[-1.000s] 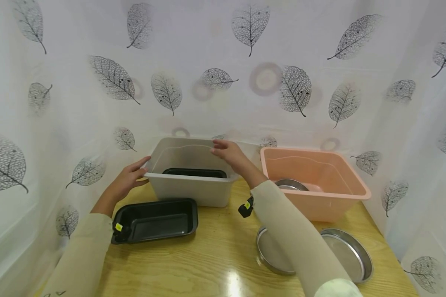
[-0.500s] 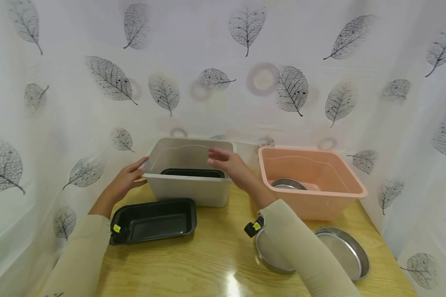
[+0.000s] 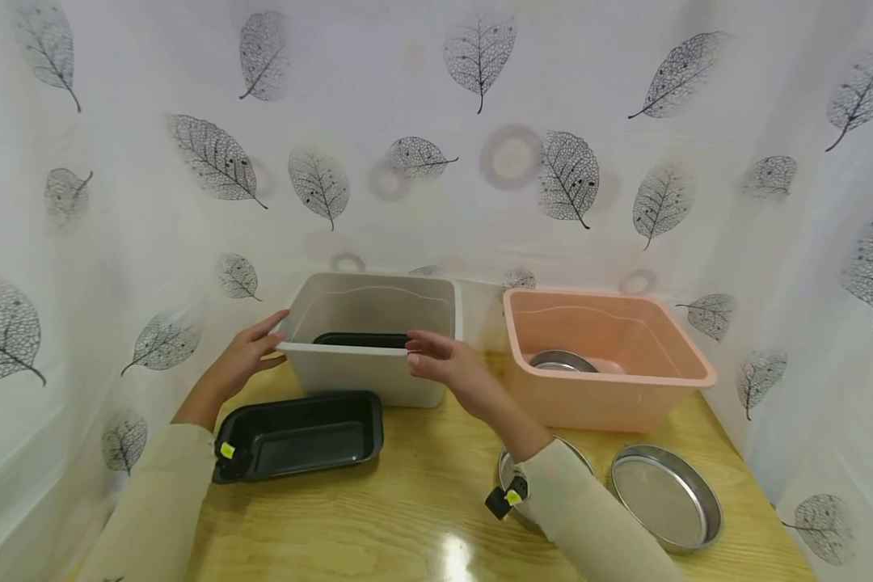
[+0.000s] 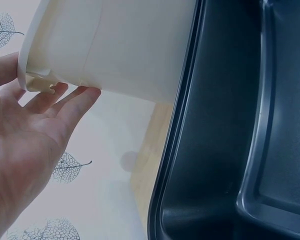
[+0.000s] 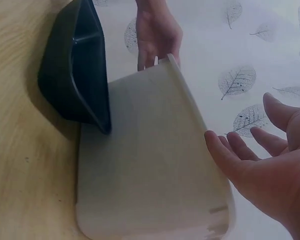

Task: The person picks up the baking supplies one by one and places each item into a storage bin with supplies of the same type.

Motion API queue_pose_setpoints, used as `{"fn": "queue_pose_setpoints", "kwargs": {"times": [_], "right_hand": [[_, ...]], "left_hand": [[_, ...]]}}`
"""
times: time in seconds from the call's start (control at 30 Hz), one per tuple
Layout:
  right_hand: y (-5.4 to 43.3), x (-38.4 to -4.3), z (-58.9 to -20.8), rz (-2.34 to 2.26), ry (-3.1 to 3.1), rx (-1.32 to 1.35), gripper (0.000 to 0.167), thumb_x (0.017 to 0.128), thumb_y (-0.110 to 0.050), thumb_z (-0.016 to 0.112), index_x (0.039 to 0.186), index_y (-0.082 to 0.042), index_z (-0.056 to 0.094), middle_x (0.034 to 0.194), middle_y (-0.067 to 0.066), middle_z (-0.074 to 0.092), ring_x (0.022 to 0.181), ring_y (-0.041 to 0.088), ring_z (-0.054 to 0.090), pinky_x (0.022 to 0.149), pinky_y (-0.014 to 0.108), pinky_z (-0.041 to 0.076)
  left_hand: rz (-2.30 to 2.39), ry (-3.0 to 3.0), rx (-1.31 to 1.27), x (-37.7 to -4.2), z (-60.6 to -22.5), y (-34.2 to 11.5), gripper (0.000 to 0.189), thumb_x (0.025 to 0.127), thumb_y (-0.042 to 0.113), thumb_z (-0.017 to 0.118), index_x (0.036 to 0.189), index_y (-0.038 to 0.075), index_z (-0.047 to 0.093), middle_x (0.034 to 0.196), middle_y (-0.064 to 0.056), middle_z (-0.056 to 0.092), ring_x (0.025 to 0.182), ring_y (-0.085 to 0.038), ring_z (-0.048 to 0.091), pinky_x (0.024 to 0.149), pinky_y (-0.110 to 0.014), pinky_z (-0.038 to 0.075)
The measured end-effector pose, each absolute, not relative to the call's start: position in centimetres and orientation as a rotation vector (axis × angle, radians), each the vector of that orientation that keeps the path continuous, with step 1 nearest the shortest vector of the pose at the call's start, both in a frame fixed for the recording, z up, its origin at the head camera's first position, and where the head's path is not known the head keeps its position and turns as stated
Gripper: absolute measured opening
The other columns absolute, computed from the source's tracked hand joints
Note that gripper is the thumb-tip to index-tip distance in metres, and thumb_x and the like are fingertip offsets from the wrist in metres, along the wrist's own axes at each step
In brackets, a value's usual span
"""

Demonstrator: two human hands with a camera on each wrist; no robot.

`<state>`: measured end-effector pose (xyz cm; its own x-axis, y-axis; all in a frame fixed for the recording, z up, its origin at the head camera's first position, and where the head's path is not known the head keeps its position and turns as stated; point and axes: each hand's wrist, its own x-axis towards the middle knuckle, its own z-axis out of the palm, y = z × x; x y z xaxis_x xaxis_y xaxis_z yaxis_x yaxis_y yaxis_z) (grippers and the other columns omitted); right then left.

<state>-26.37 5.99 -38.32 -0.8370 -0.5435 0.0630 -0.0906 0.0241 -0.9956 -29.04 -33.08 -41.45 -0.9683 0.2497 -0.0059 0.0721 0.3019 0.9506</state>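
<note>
My left hand [image 3: 234, 368] holds the left end of a light grey plastic bin [image 3: 367, 376]. In the left wrist view the thumb lies over the bin's rim and the fingers reach underneath it. My right hand [image 3: 454, 376] is in front of the bin's right front corner, its fingers spread and slightly bent; in the right wrist view nothing lies in its palm, and whether a fingertip touches the rim I cannot tell. Inside the bin, the upper edge of a black pan [image 3: 356, 340] shows. A black loaf pan [image 3: 309, 440] rests on the table beside my left wrist.
Right of the grey bin stands a pink plastic bin [image 3: 604, 404] with a round metal pan [image 3: 562, 360] inside. Two more round pans, one partly under my right forearm [image 3: 508, 465] and one farther right [image 3: 665, 497], lie on the wooden table [image 3: 378, 525]. A leaf-patterned curtain [image 3: 378, 73] hangs behind.
My right hand has come down and nearer from above the grey bin's inside to its front rim. The left hand keeps its place on the bin; the pans and bins have not moved.
</note>
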Motion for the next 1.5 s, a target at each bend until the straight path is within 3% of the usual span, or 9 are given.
{"fn": "queue_pose_setpoints", "kwargs": {"times": [0.13, 0.33, 0.9, 1.3, 1.5], "right_hand": [[5.9, -25.7, -40.0, -1.874, 1.968, -0.639, 0.056, 0.099, -0.019, 0.065, 0.15, -0.009, 0.047, 0.149, 0.017, 0.052, 0.137, 0.04, 0.049, 0.111, 0.04, 0.047], [5.0, -25.2, -42.4, -1.86, 2.03, -0.588, 0.053, 0.098, -0.023, 0.068, 0.147, -0.01, 0.053, 0.145, 0.015, 0.056, 0.132, 0.027, 0.055, 0.111, 0.04, 0.048], [1.3, -26.3, -48.0, -1.937, 2.075, -0.471, 0.047, 0.095, -0.015, 0.069, 0.138, 0.0, 0.059, 0.134, 0.021, 0.062, 0.121, 0.024, 0.059, 0.103, 0.037, 0.052], [-0.4, -26.6, -50.1, -1.808, 2.193, -0.507, 0.05, 0.096, -0.025, 0.07, 0.141, -0.007, 0.058, 0.143, 0.013, 0.059, 0.136, 0.029, 0.051, 0.116, 0.046, 0.041], [-1.3, -26.8, -50.7, -1.838, 2.176, -0.502, 0.046, 0.096, -0.021, 0.07, 0.138, -0.004, 0.061, 0.142, 0.013, 0.06, 0.136, 0.029, 0.051, 0.116, 0.046, 0.039]], "left_hand": [[1.747, 2.406, 0.306, -29.1, -41.4, -33.1, 0.064, 0.111, 0.033, 0.039, 0.164, 0.016, 0.007, 0.169, -0.021, 0.002, 0.149, -0.05, 0.021, 0.112, -0.056, 0.034], [1.757, 2.397, 0.302, -29.1, -41.4, -33.1, 0.064, 0.111, 0.032, 0.038, 0.164, 0.016, 0.006, 0.169, -0.021, 0.002, 0.149, -0.05, 0.021, 0.112, -0.057, 0.033], [1.802, 2.362, 0.31, -29.2, -41.7, -33.0, 0.063, 0.111, 0.029, 0.039, 0.163, 0.015, 0.007, 0.168, -0.023, 0.004, 0.148, -0.05, 0.023, 0.113, -0.06, 0.031], [1.8, 2.366, 0.296, -29.1, -41.8, -33.1, 0.063, 0.111, 0.03, 0.038, 0.164, 0.016, 0.007, 0.168, -0.021, 0.004, 0.148, -0.049, 0.022, 0.112, -0.057, 0.032], [1.795, 2.37, 0.294, -29.2, -41.8, -33.1, 0.064, 0.111, 0.032, 0.039, 0.164, 0.017, 0.007, 0.168, -0.021, 0.004, 0.149, -0.049, 0.022, 0.113, -0.057, 0.032]]}}
